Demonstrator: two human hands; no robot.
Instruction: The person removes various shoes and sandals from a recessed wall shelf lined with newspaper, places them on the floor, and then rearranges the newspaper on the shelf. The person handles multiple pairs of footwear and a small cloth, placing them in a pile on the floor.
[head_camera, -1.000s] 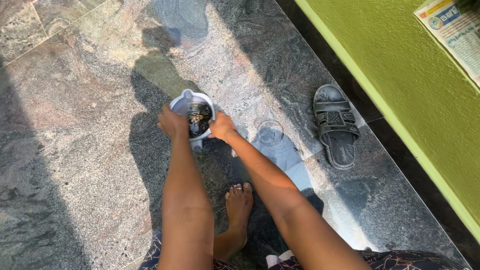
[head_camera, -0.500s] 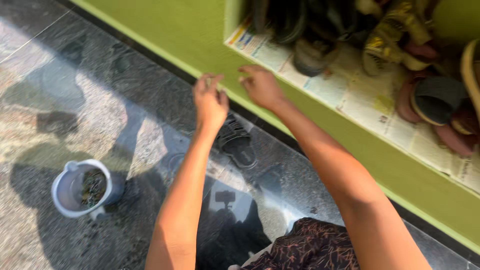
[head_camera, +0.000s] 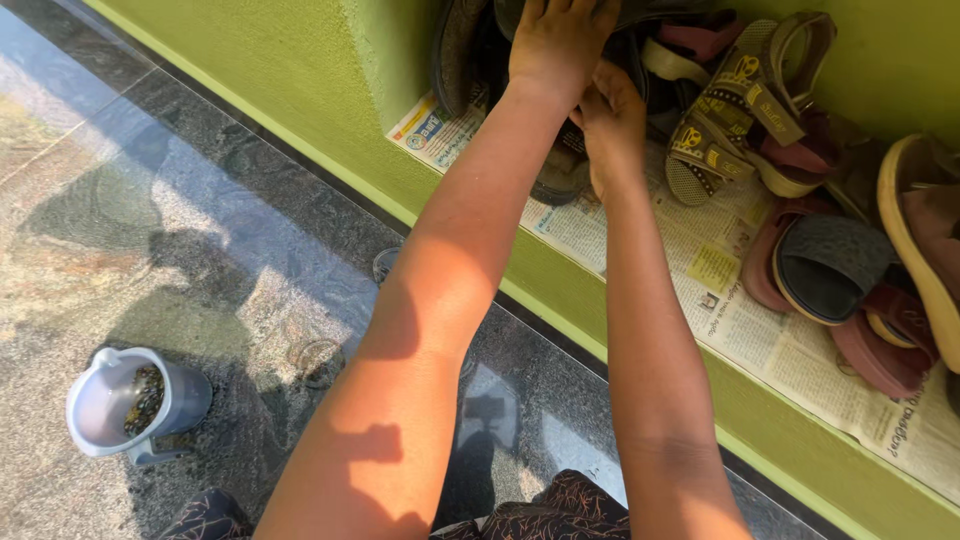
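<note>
Both hands are reaching into the green shelf recess at the top centre of the frame, where footwear is crowding in close: the left hand (head_camera: 558, 40) is lying palm-down, fingers spread flat, over a dark shoe (head_camera: 470, 45) standing on edge against the recess wall, and whether it is actually gripping it I cannot tell; the right hand (head_camera: 612, 125) is sitting just below and beside it, fingers curling in toward another dark shoe (head_camera: 560, 178) resting on the newspaper (head_camera: 720, 290) lining the shelf — its grasp is hidden behind the knuckles, so the hold is unclear too. Just right of the hands an olive strapped sandal (head_camera: 735, 110) is lying tilted, nearly touching the right wrist, leaving little free room on that side; further right a dark slide slipper (head_camera: 830, 265) is lying over maroon ones, and a tan sole is pressing the right frame edge. The shelf's front lip (head_camera: 560, 320) is running diagonally from upper left to lower right, with both forearms crossing over it. Below it the granite floor (head_camera: 200, 230) is lying open and sunlit toward the left — well apart from the hands, a pale plastic jug (head_camera: 120, 405) holding dark bits is standing upright at lower left, with bare floor all around it
</note>
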